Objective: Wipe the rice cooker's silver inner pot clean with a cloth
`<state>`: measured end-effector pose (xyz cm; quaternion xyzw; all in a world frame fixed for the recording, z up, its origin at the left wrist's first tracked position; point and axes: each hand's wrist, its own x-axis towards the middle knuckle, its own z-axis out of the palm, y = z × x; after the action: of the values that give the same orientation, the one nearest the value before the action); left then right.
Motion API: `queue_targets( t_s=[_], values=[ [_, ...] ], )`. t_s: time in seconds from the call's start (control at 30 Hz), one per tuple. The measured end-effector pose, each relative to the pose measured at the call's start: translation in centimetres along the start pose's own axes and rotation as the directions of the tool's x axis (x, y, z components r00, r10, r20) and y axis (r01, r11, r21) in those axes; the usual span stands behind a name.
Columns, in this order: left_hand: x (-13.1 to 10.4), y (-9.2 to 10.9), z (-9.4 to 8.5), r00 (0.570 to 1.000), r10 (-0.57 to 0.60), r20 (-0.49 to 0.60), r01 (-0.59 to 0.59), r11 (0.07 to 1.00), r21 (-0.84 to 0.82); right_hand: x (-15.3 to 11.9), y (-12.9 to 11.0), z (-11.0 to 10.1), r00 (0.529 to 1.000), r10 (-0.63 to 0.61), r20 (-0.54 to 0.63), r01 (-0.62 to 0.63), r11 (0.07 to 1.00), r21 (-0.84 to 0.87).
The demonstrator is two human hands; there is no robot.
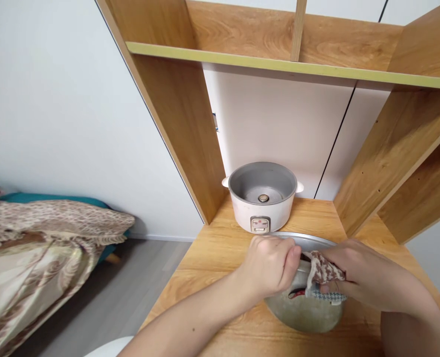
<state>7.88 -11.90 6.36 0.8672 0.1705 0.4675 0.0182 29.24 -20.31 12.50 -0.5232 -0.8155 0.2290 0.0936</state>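
Note:
A metal inner pot [303,315] is tilted on the wooden desk, its outer side toward me. My left hand [274,263] is closed over the pot's near rim, fingers curled inside. My right hand [357,270] is closed on a brown-and-white patterned cloth [326,270], which is folded over the rim and lies against the pot's outer wall. A blue-and-white checked part of the cloth shows below the fingers, with a small red and black mark beside it. Just behind the pot stands a white rice cooker body [240,213], lidless, with a grey interior and a heating plate.
The wooden desk [201,263] has side panels and a shelf [242,58] above it. To the left, patterned fabric [37,267] covers a teal seat [71,199] on the grey floor [145,267]. A white rounded edge [110,347] shows at the bottom.

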Motion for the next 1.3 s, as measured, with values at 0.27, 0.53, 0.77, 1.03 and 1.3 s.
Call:
queue_targets(
  t_s=[0.27,0.53,0.77,1.03,1.3],
  values=[
    [-0.1,0.0,0.0,1.0,-0.004,-0.004,0.004,1.0,0.01,0.0,0.1,-0.2,1.0,0.004,0.007,-0.005,1.0,0.027],
    [-0.3,-0.3,0.3,0.999,-0.009,-0.032,0.01,0.999,0.031,0.0,-1.0,0.8,0.99,-0.002,-0.142,-0.008,0.997,-0.071],
    [-0.3,0.3,0.2,1.0,0.011,-0.012,-0.01,0.996,0.086,0.0,-1.3,3.0,0.944,-0.116,-0.309,0.03,0.962,-0.271],
    [-0.6,1.2,0.3,0.999,0.046,-0.023,-0.043,0.993,0.111,0.3,-1.8,4.5,0.939,-0.186,-0.289,0.06,0.917,-0.395],
    [-0.6,1.3,0.4,0.999,0.043,-0.017,-0.041,0.992,0.122,0.1,-1.0,4.9,0.941,-0.172,-0.291,0.051,0.923,-0.381]
  ],
)
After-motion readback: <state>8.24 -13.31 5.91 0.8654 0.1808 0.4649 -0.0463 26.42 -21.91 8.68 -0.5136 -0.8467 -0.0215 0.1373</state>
